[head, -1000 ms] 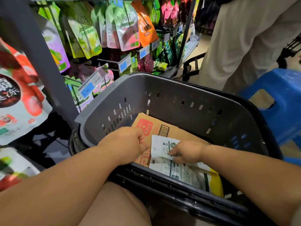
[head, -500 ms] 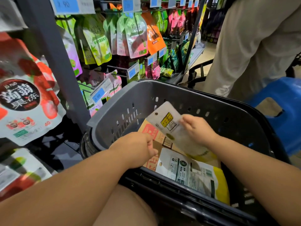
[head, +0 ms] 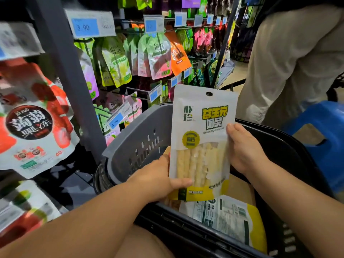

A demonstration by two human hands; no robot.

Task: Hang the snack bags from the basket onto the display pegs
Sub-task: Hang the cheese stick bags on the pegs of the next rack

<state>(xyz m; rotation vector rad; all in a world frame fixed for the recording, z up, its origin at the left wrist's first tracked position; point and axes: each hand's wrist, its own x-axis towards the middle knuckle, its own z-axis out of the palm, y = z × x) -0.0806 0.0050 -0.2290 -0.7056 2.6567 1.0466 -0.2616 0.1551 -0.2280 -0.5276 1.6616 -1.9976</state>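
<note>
Snack bag (head: 202, 146): was held upright above the gray basket (head: 141, 142), printed front toward the camera. Showed a round hang hole (head: 209, 93) near the top edge and pale sticks through the clear window in the lower half. Was pinched at the lower left corner by the left hand (head: 156, 179), thumb laid across the front, fingers hidden behind the pack. Was gripped along the right edge by the right hand (head: 243, 151), thumb tip pressed on the front, the other fingers out of sight behind. Touched no peg.

Lower down in the basket: lay a second bag (head: 229, 218), back label up, yellow at its end, on top of brown cardboard (head: 240, 185).

To the left and behind: stood a dark gray post (head: 63, 71) of the rack, with wire pegs (head: 136, 91) jutting out beyond it. Hung there green pouches (head: 115, 60) and an orange pouch (head: 177, 54), under a blue price tag (head: 84, 27) marked 3.90. Hung nearest the camera, far left, a large red-and-white pouch (head: 33, 123), slightly blurred.

To the right: stood another person in light trousers (head: 290, 62), just beyond a blue stool (head: 320, 131) beside the basket.
</note>
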